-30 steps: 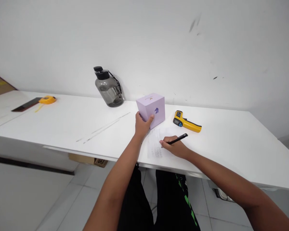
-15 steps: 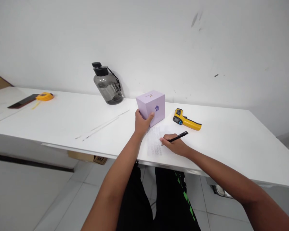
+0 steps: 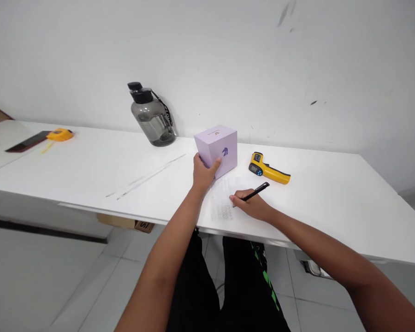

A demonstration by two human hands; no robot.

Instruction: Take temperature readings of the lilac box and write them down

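My left hand (image 3: 204,172) grips the near left corner of a lilac box (image 3: 224,154) with a dark horse-head mark, its thumb on the front face. The box stands on the white table (image 3: 152,184). In my right hand (image 3: 249,204) is a black pen (image 3: 256,191), its tip down at a pale sheet of paper (image 3: 222,207) covered in faint writing. The sheet lies in front of the box. Just right of the box rests a yellow infrared thermometer (image 3: 271,173).
A grey see-through water bottle (image 3: 154,121) with a black lid stands against the wall. Far left lie a yellow tape measure (image 3: 60,134) and a dark flat blade-like piece (image 3: 28,142). A cardboard box (image 3: 121,221) sits under the table.
The view has shifted slightly, so the table's things appear a little higher. The pen has tilted a bit more upright in my right hand. My left hand keeps its grip on the box.
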